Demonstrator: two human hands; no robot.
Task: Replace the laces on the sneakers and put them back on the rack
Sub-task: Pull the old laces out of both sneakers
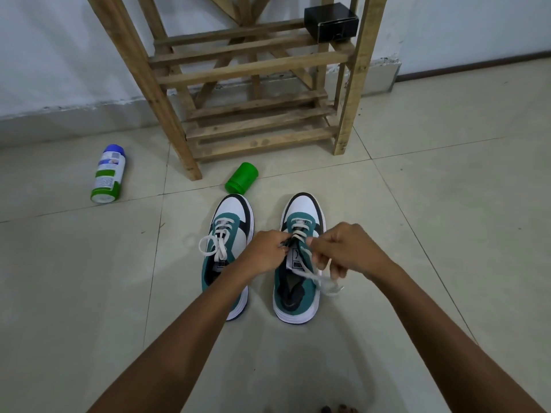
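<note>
My hands, left (266, 251) and right (343, 248), each pinch the lace (320, 280) over the right sneaker (298, 263) on the floor before the rack (253, 67). I pull both ends evenly, snug each crossing, then knot like the left sneaker (229, 234).

2 bare forearms, no sleeves, bare hands.

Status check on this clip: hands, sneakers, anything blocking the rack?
Left hand and right hand both pinch the right sneaker's lace, untied. Left sneaker already bowed. Green cap lies before the rack.
</note>
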